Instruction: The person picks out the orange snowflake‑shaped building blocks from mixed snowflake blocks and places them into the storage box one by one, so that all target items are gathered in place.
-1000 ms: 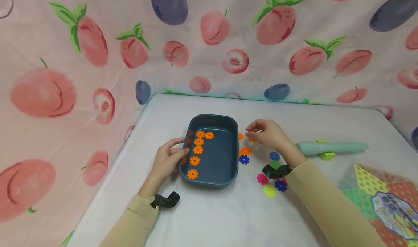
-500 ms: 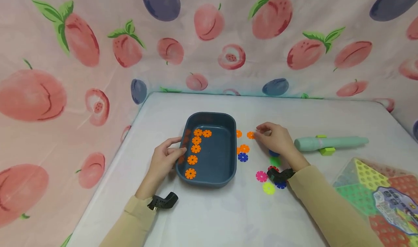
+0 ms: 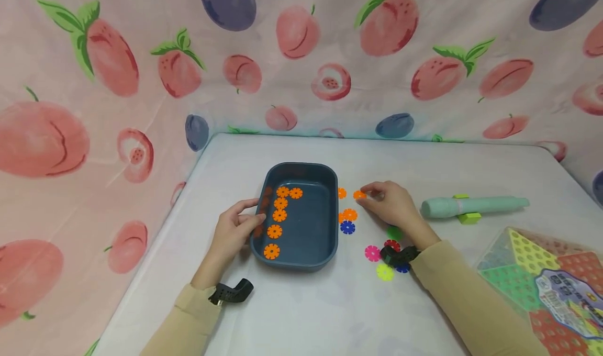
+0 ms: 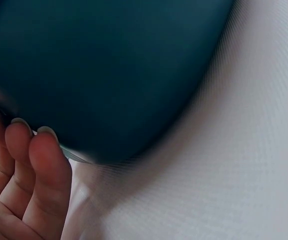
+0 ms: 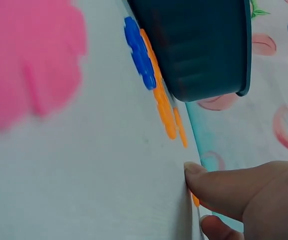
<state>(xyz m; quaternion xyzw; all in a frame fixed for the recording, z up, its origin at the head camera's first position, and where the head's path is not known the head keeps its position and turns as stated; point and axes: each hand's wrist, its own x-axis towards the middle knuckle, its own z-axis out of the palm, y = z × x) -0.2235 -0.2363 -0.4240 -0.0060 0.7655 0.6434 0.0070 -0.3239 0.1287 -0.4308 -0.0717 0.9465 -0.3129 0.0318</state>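
My left hand (image 3: 234,231) grips the left rim of a dark blue plastic tub (image 3: 312,225), thumb at the rim. Its fingertips (image 4: 46,145) press the tub's outer wall in the left wrist view. Inside the tub, several orange notched plastic discs (image 3: 275,231) lie along the left side. Right of the tub, my right hand (image 3: 393,205) pinches another orange disc (image 3: 359,195) at table level. In the right wrist view the thumb (image 5: 218,187) and a finger partly hide that disc. More orange discs (image 3: 349,214) and a blue disc (image 3: 347,227) lie beside the tub's right wall.
Pink (image 3: 372,253), yellow (image 3: 384,272), red, green and blue discs lie under and near the right wrist. Farther right are a pale green tapered cylinder (image 3: 480,206) on lime supports and a colourful patterned package (image 3: 542,288). A fruit-print cloth (image 3: 292,73) hangs behind the table.
My right hand has come down onto the orange disc, its thumb and finger closing around it. The left hand keeps its hold on the tub. The head view has shifted slightly.
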